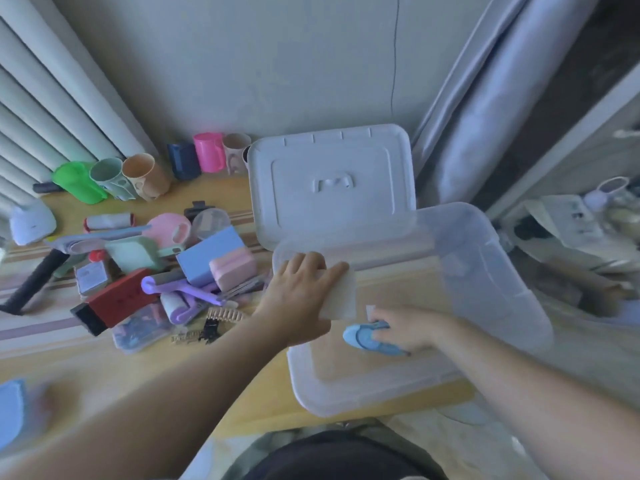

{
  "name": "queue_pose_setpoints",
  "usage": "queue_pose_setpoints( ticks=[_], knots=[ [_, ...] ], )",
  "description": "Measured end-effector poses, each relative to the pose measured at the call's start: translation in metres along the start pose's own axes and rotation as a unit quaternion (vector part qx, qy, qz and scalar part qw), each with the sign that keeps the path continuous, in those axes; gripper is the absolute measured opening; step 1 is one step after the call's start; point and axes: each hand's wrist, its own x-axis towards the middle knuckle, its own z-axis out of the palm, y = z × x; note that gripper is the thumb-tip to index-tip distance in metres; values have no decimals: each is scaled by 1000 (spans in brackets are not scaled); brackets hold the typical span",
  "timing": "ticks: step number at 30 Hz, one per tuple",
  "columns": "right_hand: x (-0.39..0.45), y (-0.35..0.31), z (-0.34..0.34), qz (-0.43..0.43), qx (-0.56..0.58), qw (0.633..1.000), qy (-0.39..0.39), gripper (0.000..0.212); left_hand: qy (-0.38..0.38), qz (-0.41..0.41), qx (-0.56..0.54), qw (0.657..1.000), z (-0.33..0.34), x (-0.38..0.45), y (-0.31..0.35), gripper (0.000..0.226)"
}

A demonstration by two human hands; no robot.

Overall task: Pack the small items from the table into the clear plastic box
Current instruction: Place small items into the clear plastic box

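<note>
Far left: a white pouch (32,221) lies on your tabletop (145,368), with a black tube (34,282) nearer you.
Back row: a green jug (78,181), a mint cup (109,176) and a tan cup (145,176) lie tipped by the wall; a navy cup (183,161), a pink cup (209,152) and a beige cup (237,154) stand further right.
Pile: your loose items sit in a heap left of the box, among them a red box (121,299), a mint tray (133,252), a pink round case (169,230), a blue block (209,254), a pink case (232,268), a purple roller (183,299) and a beige comb (225,313).
Left hand: your left hand (298,292) reaches over the box's left wall; its fingers (332,271) are curled over a flat white pad (341,299) and hold it just inside the box.
Box: the clear box (485,271) stands open on the tabletop in front of you.
Lid: the white lid (332,185) leans behind the box, against the wall.
Right hand: your right hand (405,327) is low inside the box, its fingers wrapped round a blue item (367,337) at the box floor; a small white scrap (370,311) shows just above it.
Right: a grey curtain (485,133) hangs beside the lid, and blurred clutter (588,216) lies beyond the box.
</note>
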Motion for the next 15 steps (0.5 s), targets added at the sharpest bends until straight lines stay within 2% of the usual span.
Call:
queue_pose_setpoints(
  ticks=[1, 3, 5, 8, 12, 15],
  knots=[
    [14, 7, 5, -4, -18, 999, -28, 10, -12, -6, 0, 1000, 4, 6, 6, 90],
    [40, 5, 17, -20, -62, 994, -91, 33, -35, -26, -4, 999, 8, 7, 11, 92],
    [64, 8, 24, -41, -92, 988, -113, 39, -52, -56, -10, 997, 14, 12, 20, 90],
    [87, 14, 34, -64, -129, 985, -95, 47, -81, -78, -16, 994, 29, 15, 33, 88],
    [90, 28, 30, -81, -142, 982, -95, 44, -121, -105, -26, 987, 58, 20, 48, 87],
    [78, 43, 12, -103, -109, 988, -46, 71, -168, -144, -33, 975, 78, 29, 56, 77]
  ],
)
